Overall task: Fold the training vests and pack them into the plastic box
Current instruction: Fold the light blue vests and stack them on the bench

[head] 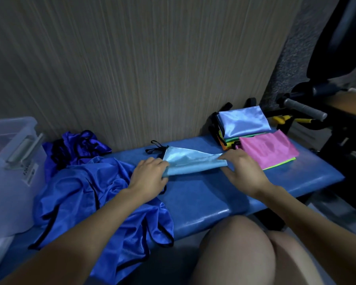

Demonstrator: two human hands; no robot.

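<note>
- The light blue vest [190,161] lies partly folded on the blue padded tabletop [203,194], stretched between the two hands, its black straps trailing out beyond the left fingers toward the wall.
- The left hand [150,174] pinches the vest's left end, fingers curled over the doubled edge; the right hand [242,169] pinches the right end, fingers closed on the corner.
- Folding looks to be the step in hand: this vest seems to be midway through, already narrowed to a strip but not yet squared off.
- The next move likely calls for bringing one end over to the other, tucking the loose straps inside, and pressing the shiny fabric flat, since it looks slippery enough to slide open.
- Just past the right fingers sits a pink folded vest [268,150], and behind it a stack of folded vests [243,124] topped with pale blue.
- Beneath and behind the left wrist sprawl the unfolded royal blue vests [103,194], a darker heap [80,147] further back.
- The clear plastic box [10,171] stands well to the left of the left fingers; I can't make out its contents, so packing seems still ahead.
</note>
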